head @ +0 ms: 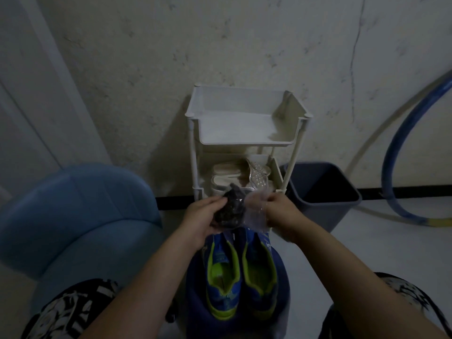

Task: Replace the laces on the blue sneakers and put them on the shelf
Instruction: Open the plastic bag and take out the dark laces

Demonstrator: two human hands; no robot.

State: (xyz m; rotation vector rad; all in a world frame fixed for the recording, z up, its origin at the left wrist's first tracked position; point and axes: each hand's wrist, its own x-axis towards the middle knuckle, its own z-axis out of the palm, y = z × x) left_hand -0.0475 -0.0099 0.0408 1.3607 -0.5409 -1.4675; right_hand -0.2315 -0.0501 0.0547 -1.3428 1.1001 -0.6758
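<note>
Lower centre: the pair of blue sneakers [241, 272] stands side by side, heels toward the camera, unlaced, on a dark blue pad [195, 285]. Just above, the left hand [203, 216] grips a dark lace bundle [228, 211]. The right hand [281, 211] pinches the clear bag [254, 212] around it. Beyond, at centre frame, the white shelf [244, 141] holds pale shoes [227, 177] on its lower tier. A grey bin [325, 209] sits beside it at right.

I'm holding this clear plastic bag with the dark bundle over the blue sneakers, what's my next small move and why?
Probably draw the dark bundle out of the clear plastic bag. Your left hand grips the bundle and your right hand pinches the bag's edge, so pulling them apart should free it right above the blue sneakers.
</note>
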